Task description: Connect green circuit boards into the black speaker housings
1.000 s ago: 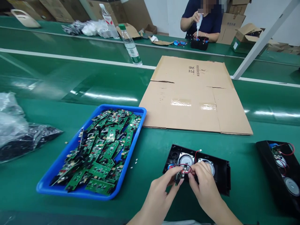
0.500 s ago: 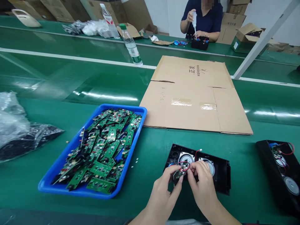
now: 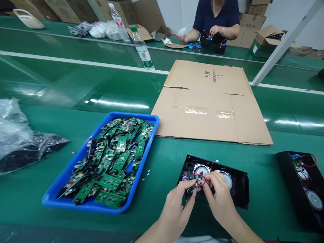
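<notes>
A black speaker housing [image 3: 239, 189] with two round speakers lies on the green table in front of me. Over its left part my left hand [image 3: 177, 202] pinches a small circuit board [image 3: 190, 192]. Red and black wires [image 3: 201, 176] loop above the board. My right hand [image 3: 219, 194] has its thumb and forefinger pressed together at the wires beside the board; the exact part between them is too small to make out. A white plug on a red wire sticks up behind my right hand.
A blue tray [image 3: 136, 189] of green circuit boards stands left. Flattened cardboard [image 3: 202, 125] lies behind the housing, another black housing [image 3: 291, 189] at right, plastic bags [image 3: 15, 135] far left. A bottle [image 3: 144, 54] stands farther back. Across the table, a person [image 3: 215, 23] handles wired parts.
My hands stay almost where they were, with the board tilted slightly differently. The person across has moved the white bottle down to the left and now touches the wires with the other hand.
</notes>
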Tool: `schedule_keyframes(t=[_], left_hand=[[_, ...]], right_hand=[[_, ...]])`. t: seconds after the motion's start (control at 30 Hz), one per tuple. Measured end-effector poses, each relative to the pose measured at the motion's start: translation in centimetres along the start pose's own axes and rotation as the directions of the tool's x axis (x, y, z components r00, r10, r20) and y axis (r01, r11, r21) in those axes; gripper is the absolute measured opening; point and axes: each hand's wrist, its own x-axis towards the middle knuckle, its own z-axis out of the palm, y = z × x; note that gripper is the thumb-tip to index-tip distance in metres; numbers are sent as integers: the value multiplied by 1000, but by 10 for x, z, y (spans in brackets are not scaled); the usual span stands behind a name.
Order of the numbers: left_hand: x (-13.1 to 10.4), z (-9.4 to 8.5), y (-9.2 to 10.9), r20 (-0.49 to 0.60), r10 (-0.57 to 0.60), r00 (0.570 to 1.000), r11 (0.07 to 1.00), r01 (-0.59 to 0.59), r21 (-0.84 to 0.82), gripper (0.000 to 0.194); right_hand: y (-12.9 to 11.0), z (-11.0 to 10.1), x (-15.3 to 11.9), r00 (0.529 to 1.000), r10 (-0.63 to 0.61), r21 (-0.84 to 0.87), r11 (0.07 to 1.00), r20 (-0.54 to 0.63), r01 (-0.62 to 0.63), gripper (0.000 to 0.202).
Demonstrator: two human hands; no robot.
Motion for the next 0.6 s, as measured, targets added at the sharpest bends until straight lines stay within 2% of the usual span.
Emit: schedule_keyframes(t=[0.1, 0.2, 0.3, 0.4, 0.43, 0.5, 0.57, 0.6], left_hand=[[0, 2, -2, -4, 18, 1000, 1000, -18, -5, 32], [-3, 5, -3, 8, -29, 1000, 1000, 29, 5, 28], [-2, 5, -1, 22, -116, 993, 992, 117, -41, 21], [2, 3, 4, 50, -250, 967, 964, 253, -77, 15], [4, 2, 6, 56, -285, 957, 954, 289, -78, 13], [7, 1, 9, 56, -340, 939, 937, 343, -71, 12], [8, 0, 10, 69, -382, 921, 920, 387, -67, 13], [9, 0, 10, 79, -402, 912, 911, 407, -71, 14]], right_hand=[[0, -1, 0, 1000, -5, -3, 1000, 6, 5, 15], [-1, -1, -1, 1000, 10, -26, 1000, 22, -9, 16], [-2, -4, -1, 998, 26, -91, 996, 64, -20, 18], [1, -14, 4, 990, 25, -115, 993, 140, -9, 20], [4, -18, 6, 991, 28, -112, 994, 135, -12, 19], [12, -26, 12, 998, 35, -160, 987, 49, -27, 18], [21, -32, 17, 999, 19, -300, 953, -45, -32, 27], [26, -33, 19, 999, 2, -376, 926, -52, -21, 30]])
